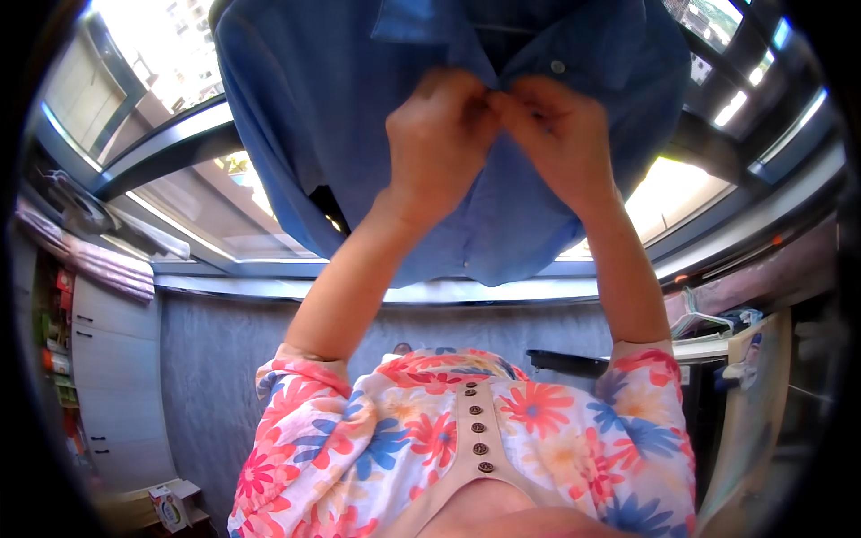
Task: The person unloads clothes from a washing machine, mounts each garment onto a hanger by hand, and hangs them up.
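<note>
A blue button-up shirt (350,117) hangs in front of the windows, its collar near the top edge of the view. Both hands are raised to its front opening, below the collar. My left hand (439,139) pinches the shirt's front edge, fingers closed. Close beside it, almost touching, my right hand (560,139) has its thumb and fingers closed on the same front edge. A pale button shows on the shirt just above my right hand. What lies between the fingertips is too small to make out.
Windows with metal frames (188,125) stand behind the shirt. White cabinets (117,359) and a folded striped cloth (90,251) are at the left. A white hanger (700,318) and a pale board (744,403) are at the right. A small box (170,507) sits low left.
</note>
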A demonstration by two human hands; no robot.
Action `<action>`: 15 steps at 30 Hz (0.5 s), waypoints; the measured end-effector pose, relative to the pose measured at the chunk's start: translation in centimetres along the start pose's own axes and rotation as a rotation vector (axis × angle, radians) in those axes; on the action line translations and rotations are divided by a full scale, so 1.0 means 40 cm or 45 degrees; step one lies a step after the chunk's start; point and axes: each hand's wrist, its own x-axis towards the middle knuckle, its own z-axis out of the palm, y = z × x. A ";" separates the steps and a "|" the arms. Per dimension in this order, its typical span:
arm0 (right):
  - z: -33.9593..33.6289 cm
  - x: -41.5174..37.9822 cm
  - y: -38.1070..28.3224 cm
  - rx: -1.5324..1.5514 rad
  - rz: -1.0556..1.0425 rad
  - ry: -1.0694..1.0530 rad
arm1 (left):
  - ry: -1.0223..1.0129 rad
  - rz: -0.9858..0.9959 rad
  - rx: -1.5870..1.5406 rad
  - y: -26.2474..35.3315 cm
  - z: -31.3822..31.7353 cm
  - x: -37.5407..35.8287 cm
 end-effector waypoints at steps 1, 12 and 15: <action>0.001 0.001 0.004 0.033 0.038 0.014 | 0.004 -0.003 -0.018 0.000 0.003 0.000; -0.009 0.010 0.023 0.425 0.237 -0.060 | -0.224 -0.545 -0.928 -0.024 -0.016 -0.007; -0.003 0.008 0.022 0.418 0.213 -0.046 | -0.226 -0.608 -0.999 -0.022 -0.016 -0.006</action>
